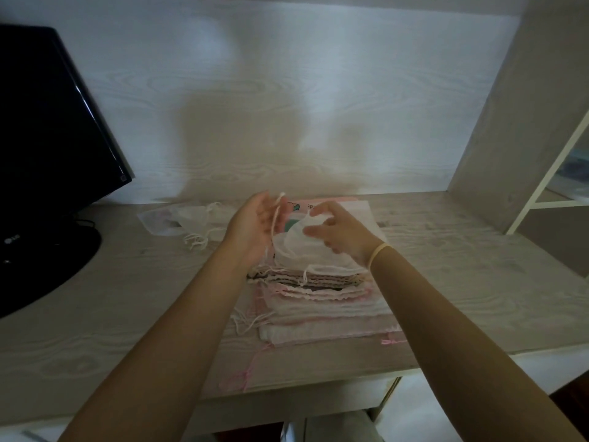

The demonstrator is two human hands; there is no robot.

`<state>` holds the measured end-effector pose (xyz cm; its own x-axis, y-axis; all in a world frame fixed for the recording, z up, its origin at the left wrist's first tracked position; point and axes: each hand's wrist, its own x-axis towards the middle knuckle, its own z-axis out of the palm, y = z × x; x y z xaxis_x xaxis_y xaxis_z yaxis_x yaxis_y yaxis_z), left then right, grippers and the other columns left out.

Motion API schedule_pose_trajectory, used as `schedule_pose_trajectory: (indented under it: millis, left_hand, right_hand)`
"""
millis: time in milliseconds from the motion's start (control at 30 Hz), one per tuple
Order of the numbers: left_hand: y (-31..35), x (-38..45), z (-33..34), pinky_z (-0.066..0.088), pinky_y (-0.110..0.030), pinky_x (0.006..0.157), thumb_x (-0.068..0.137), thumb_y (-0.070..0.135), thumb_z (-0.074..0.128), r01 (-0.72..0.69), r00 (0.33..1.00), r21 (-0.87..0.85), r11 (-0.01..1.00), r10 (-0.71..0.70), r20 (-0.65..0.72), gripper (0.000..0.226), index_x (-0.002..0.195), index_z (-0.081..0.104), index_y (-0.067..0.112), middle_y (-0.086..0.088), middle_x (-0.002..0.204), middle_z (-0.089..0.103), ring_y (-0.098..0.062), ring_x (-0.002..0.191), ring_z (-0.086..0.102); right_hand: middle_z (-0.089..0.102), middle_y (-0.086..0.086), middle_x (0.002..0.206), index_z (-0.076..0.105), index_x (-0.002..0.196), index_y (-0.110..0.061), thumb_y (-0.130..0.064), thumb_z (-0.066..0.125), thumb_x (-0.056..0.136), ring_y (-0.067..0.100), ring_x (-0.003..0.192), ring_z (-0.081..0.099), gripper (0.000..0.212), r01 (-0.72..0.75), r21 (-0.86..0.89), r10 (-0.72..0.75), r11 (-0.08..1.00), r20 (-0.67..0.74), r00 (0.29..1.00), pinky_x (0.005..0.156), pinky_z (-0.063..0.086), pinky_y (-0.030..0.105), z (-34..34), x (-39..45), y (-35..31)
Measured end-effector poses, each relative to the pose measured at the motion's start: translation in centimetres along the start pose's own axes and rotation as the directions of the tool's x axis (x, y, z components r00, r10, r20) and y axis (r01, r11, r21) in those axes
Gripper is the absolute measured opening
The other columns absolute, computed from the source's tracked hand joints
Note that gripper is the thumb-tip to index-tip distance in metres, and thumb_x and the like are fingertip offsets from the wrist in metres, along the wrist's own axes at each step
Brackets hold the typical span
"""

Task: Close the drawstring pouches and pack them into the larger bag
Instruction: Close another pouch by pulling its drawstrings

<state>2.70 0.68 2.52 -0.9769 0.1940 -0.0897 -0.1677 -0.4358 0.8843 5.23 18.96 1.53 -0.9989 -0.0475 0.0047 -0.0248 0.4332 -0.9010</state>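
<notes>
A small white mesh pouch (298, 242) is lifted just above a stack of flat pouches (322, 290) in the middle of the desk. My right hand (339, 236) grips the pouch's gathered top, fingers curled round the fabric. My left hand (251, 226) is raised beside it with the palm facing right, and the pouch's white drawstring (276, 218) runs taut up to its fingertips. The stack lies on a larger pale pink bag (328, 328), whose pink cord (243, 376) trails toward the desk's front edge. A few white pouches (194, 220) lie at the back left.
A black monitor (47, 122) on its round base (41, 266) stands at the left of the desk (462, 282). A grey side panel (516, 122) and a white shelf frame (548, 173) close off the right. The back wall (287, 90) rises just behind the pouches.
</notes>
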Motion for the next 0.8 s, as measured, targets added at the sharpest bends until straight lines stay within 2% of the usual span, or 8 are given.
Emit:
schedule_pose_trajectory:
  millis: [67,133,233,367,533,633,733,800]
  left_hand:
    - [0.0,-0.2,1.0,0.047,-0.031,0.079,0.102,0.028,0.039,-0.053,0.992,0.055,0.997,0.047,0.115,0.035,0.11,0.068,0.011,-0.006,0.105,0.073,-0.018,0.094,0.065]
    - [-0.1,-0.1,1.5,0.046,-0.028,0.077,0.101,0.029,0.037,-0.074,0.982,0.098,0.992,0.055,0.183,0.037,0.115,0.068,0.015,-0.004,0.118,0.071,-0.016,0.107,0.062]
    - [-0.4,0.1,1.7,0.046,-0.029,0.08,0.099,0.032,0.043,-0.057,0.97,0.126,0.99,0.025,0.241,0.033,0.116,0.069,0.021,-0.002,0.121,0.069,-0.019,0.116,0.058]
    - [-2.2,0.8,0.9,0.05,-0.029,0.08,0.098,0.038,0.049,0.024,0.982,0.26,0.965,-0.072,0.177,0.049,0.141,0.045,0.015,-0.008,0.109,0.07,-0.018,0.085,0.068]
    - [-3.2,0.6,1.3,0.048,-0.027,0.073,0.098,0.017,0.048,0.141,0.989,0.636,0.759,-0.138,-0.055,0.029,0.123,0.059,0.006,-0.01,0.108,0.072,-0.022,0.098,0.068]
    - [-3.8,0.6,0.3,0.046,-0.023,0.074,0.088,0.03,0.068,-0.083,0.993,0.839,0.537,-0.029,0.116,0.018,0.103,0.073,0.02,0.01,0.097,0.069,-0.009,0.091,0.063]
    - [-4.2,0.5,-0.4,0.047,-0.023,0.075,0.086,0.032,0.072,-0.142,0.988,0.857,0.495,0.02,0.152,0.018,0.098,0.078,0.02,0.008,0.093,0.072,-0.008,0.087,0.065]
    - [-4.2,0.6,-0.4,0.049,-0.024,0.077,0.087,0.03,0.07,-0.157,0.988,0.848,0.507,0.072,0.14,0.014,0.091,0.079,0.019,0.008,0.091,0.073,-0.009,0.087,0.065]
  right_hand:
    - [0.046,-0.005,0.067,0.057,0.117,-0.027,-0.032,0.072,0.083,0.011,0.055,0.038,0.037,-0.012,-0.023,0.015,1.0,0.161,0.987,0.049,0.032,0.021,1.1,-0.1,-0.8]
    - [0.041,-0.004,0.062,0.065,0.111,-0.029,-0.035,0.072,0.083,0.011,0.05,0.033,0.029,0.009,-0.035,0.0,0.999,0.243,0.97,0.046,0.029,0.023,1.9,0.1,-1.0]
    - [0.04,-0.004,0.056,0.073,0.1,-0.019,-0.031,0.064,0.091,0.011,0.047,0.031,0.018,0.031,-0.019,-0.027,0.999,0.208,0.978,0.043,0.028,0.022,2.0,0.0,-1.1]
    - [0.05,0.004,0.059,0.065,0.103,0.007,-0.024,0.052,0.099,0.008,0.042,0.037,0.034,0.003,0.138,-0.01,0.99,0.044,0.999,0.041,0.027,0.018,1.1,-0.1,-1.2]
    - [0.06,0.008,0.064,0.073,0.094,-0.006,-0.024,0.051,0.099,0.012,0.043,0.034,0.029,0.025,0.278,0.022,0.96,-0.167,0.986,0.038,0.027,0.017,-0.1,0.3,-0.8]
    - [0.065,0.007,0.065,0.073,0.096,-0.012,-0.028,0.052,0.099,0.013,0.043,0.028,0.027,0.024,0.313,0.039,0.95,-0.194,0.98,0.038,0.025,0.018,-0.5,0.4,0.0]
    - [0.069,0.004,0.069,0.071,0.094,-0.016,-0.042,0.05,0.097,0.01,0.038,0.03,0.034,-0.087,0.106,0.105,0.991,-0.177,0.979,0.037,0.026,0.021,-0.8,0.5,0.4]
    - [0.069,0.004,0.069,0.064,0.084,-0.016,-0.05,0.047,0.095,0.01,0.037,0.036,0.04,-0.201,-0.251,0.167,0.947,-0.152,0.974,0.042,0.034,0.023,-1.3,0.7,0.7]
